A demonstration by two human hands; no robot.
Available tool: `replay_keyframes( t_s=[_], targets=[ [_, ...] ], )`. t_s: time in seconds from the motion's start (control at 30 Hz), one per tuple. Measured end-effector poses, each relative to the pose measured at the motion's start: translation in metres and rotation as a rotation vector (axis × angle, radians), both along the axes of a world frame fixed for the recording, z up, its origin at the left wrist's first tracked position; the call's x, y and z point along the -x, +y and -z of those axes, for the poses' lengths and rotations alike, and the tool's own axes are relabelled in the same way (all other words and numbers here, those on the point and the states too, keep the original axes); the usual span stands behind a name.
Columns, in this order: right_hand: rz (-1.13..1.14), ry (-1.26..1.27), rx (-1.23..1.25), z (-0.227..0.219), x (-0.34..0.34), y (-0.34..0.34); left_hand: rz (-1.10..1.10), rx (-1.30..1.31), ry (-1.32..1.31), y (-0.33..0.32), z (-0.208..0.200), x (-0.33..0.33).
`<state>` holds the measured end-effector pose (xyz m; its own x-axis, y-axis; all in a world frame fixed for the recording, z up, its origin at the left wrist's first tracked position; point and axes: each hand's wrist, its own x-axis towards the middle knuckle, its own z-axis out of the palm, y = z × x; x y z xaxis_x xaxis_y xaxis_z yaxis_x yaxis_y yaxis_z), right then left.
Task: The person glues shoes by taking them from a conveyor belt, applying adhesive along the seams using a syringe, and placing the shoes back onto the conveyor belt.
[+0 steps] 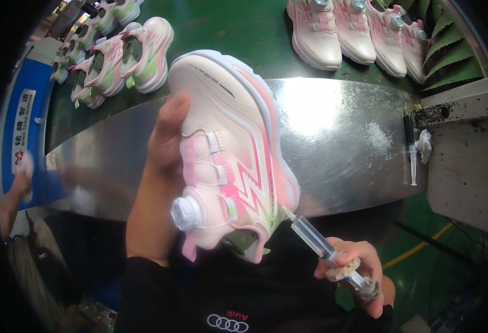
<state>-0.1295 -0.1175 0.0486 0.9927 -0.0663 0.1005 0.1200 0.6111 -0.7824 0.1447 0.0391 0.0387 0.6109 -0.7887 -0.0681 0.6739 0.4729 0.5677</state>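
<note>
My left hand [166,130] is closed round a pink and white sneaker [227,119], thumb on its upper near the toe. The shoe is tilted on its side above a metal tabletop, toe away from me, with a dial [186,213] on the tongue and pink zigzag stripes on the side. A clear syringe [312,237] is in my right hand [366,261], fingers wrapped round its rear end, where off-white and grey wrapping sits. Its thin tip meets the shoe near the heel, by the edge of the sole; whether anything comes out cannot be seen.
Several pink and green sneakers [147,55] stand at the far left on a green surface, and several pale pink ones [316,33] at the far right. Another syringe [410,141] and crumpled white tissue [423,146] lie at the metal table's [344,183] right edge. Another person's hand [21,180] shows at left.
</note>
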Motion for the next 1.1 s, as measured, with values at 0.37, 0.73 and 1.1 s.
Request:
replay_keyframes(
  t_s=[0.37,0.73,1.1],
  targets=[
    [0.019,-0.081,-0.067,0.02,0.007,0.002,0.043,0.007,0.137,-0.005,0.009,-0.006],
    [0.031,-0.171,-0.05,0.042,0.007,0.004,-0.001,-0.108,0.15,-0.007,0.002,-0.005],
    [-0.047,-0.185,0.02,0.051,-0.005,-0.001,-0.096,-0.566,0.15,0.064,-0.024,0.004]
  ],
)
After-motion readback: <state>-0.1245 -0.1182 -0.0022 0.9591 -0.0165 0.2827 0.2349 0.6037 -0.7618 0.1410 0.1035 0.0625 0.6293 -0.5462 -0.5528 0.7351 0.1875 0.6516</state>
